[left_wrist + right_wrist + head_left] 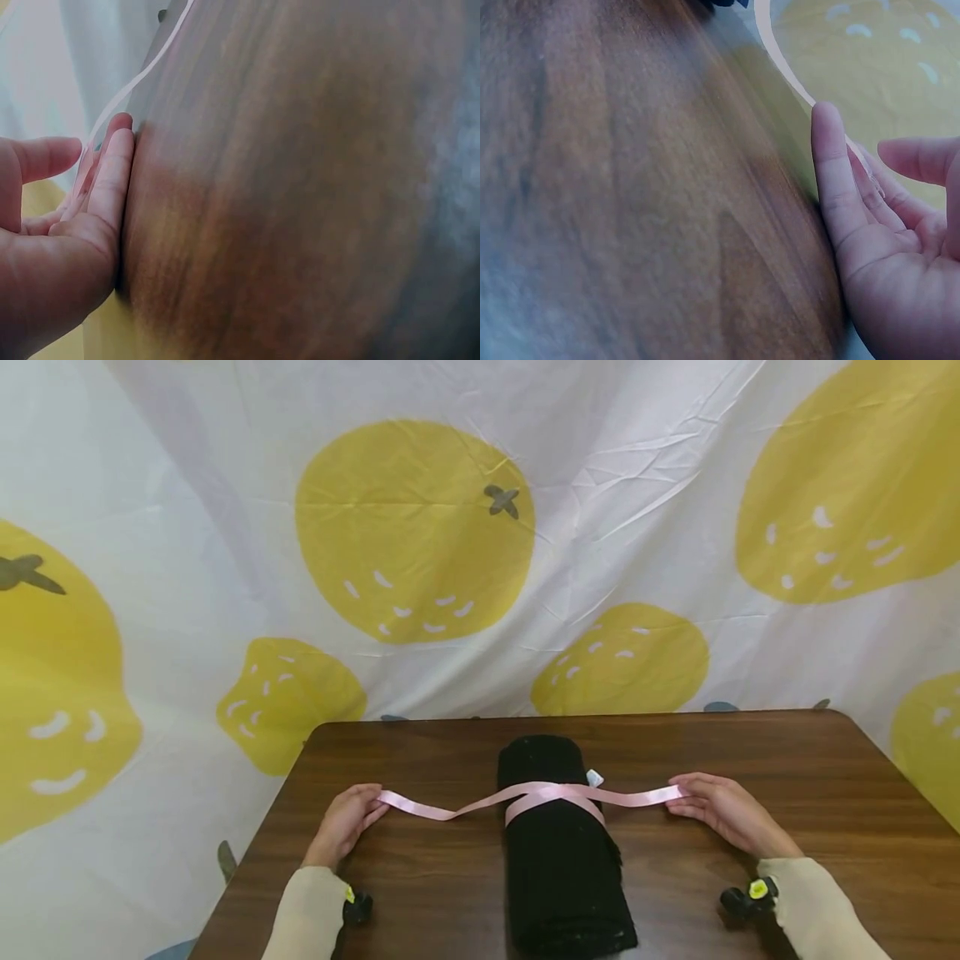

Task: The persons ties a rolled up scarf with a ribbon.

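Note:
A black rolled cloth [566, 877] with a knitted look lies lengthwise on the table. Round its upper part runs a pink satin ribbon [555, 791], its two ends crossed on top and drawn out sideways in slack waves. My left hand [341, 822] holds one ribbon end at its fingertips, left of the roll. To the right, my right hand [727, 810] holds the other end the same way. In both wrist views the fingers are fairly straight, with the ribbon running in among them; the full contact of thumb and ribbon is partly hidden.
The brown wooden table [420, 893] has its far edge just beyond the roll. A small white tag [594, 778] sticks out of the roll's right side. Behind hangs a white curtain [630, 485] printed with yellow fruit. Each wrist wears a small black camera [358, 907].

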Demonstrator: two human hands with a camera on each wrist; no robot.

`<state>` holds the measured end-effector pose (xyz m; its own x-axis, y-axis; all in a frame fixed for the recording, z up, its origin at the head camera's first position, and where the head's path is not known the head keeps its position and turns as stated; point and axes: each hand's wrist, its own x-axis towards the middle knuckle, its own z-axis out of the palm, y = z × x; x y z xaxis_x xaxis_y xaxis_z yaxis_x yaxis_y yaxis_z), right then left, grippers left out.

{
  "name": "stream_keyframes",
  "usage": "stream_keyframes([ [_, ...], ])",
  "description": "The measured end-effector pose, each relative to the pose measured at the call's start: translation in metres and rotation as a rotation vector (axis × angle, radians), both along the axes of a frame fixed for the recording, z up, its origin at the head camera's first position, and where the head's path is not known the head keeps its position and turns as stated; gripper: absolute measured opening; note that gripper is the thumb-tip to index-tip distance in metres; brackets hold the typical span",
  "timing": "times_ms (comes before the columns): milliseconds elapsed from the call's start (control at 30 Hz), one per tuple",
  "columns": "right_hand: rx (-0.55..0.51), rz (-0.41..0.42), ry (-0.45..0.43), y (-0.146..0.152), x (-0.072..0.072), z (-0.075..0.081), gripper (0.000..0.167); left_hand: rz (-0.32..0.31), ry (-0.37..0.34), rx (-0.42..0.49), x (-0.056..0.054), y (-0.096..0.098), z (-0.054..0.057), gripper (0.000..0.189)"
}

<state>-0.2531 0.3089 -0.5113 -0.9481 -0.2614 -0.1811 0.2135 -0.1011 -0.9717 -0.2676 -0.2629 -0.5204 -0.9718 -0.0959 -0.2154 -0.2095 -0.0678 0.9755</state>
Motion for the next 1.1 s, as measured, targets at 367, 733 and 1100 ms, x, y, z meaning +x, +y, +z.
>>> stream_keyframes([
  [367, -0.027, 0.008, 0.004, 0.0023, -0.0009, -0.0018, 0.040, 0.015, 0.004, -0.001, -0.0006, 0.0000, -0.0016, 0.034],
  [733, -0.008, 0.015, -0.008, 0.0005, -0.0019, 0.0017, 0.042, 0.035, 0.029, -0.019, 0.0009, 0.0018, -0.0011, 0.034],
  [1100, 0.079, 0.017, 0.031, -0.0041, 0.0004, 0.0018, 0.041, 0.096, 0.048, -0.042, 0.0066, 0.0093, 0.0020, 0.031],
])
